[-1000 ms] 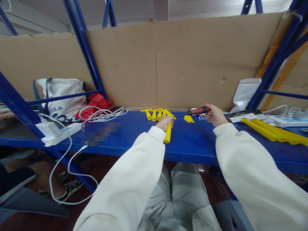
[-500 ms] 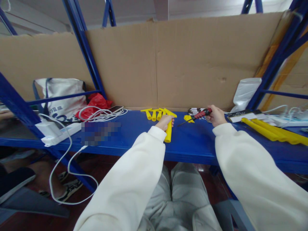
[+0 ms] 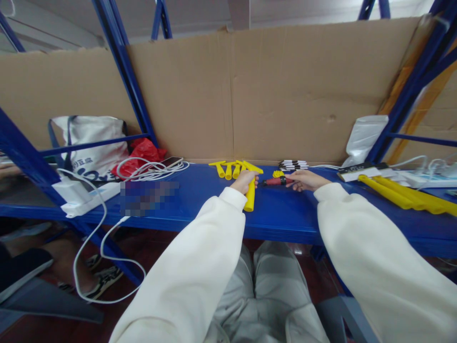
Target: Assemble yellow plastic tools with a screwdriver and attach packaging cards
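My left hand (image 3: 244, 181) is closed around a yellow T-shaped tube piece (image 3: 250, 197), which tilts slightly over the blue shelf (image 3: 285, 214). A screwdriver (image 3: 274, 182) with a red and black handle lies level in the closed fingers of my right hand (image 3: 304, 180). Its shaft points left at the tube piece; whether the tip touches it, I cannot tell. Behind my left hand, several similar yellow T-shaped pieces (image 3: 228, 170) stand in a row. Just behind the screwdriver is a small heap of yellow parts (image 3: 277, 174).
Small black-and-white packets (image 3: 293, 165) lie at the back. Long yellow tubes (image 3: 392, 193) rest on the right. To the left are a white power strip (image 3: 93, 197), coiled white cable (image 3: 153, 169) and a cloth bag (image 3: 94, 145). A cardboard sheet (image 3: 285, 95) walls the back.
My right hand has moved left and slightly down, turning the screwdriver level and bringing its shaft to the held tube piece. My left hand has stayed in place.
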`<move>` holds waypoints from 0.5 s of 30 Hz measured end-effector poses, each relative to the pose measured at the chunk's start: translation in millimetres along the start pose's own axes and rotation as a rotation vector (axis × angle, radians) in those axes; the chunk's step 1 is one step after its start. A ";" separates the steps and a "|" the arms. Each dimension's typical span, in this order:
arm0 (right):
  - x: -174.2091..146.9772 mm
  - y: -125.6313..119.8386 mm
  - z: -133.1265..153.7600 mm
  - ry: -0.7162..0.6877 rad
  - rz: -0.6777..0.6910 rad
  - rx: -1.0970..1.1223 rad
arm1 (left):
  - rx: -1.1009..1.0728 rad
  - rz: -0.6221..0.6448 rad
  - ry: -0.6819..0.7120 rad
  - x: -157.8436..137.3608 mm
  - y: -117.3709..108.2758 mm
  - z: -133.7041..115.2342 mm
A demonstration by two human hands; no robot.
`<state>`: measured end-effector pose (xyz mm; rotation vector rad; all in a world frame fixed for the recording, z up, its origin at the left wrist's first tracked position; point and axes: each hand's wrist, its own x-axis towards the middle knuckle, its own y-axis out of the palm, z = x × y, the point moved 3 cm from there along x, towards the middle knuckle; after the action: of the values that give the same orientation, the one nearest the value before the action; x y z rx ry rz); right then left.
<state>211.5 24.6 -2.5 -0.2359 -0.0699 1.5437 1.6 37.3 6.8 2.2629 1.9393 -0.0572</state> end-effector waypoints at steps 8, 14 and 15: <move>4.1 6.5 -1.9 -0.134 0.195 -0.253 | -0.010 -0.004 -0.014 2.7 0.2 1.8; 8.7 2.1 -5.4 -0.081 0.160 -0.415 | -0.001 0.001 -0.011 0.6 -0.1 0.6; 9.1 2.1 -5.9 -0.077 0.151 -0.417 | -0.001 0.001 -0.012 -0.1 -0.1 0.4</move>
<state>210.9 33.1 -9.6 -0.5206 -0.4456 1.6783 1.5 37.1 6.5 2.2572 1.9322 -0.0686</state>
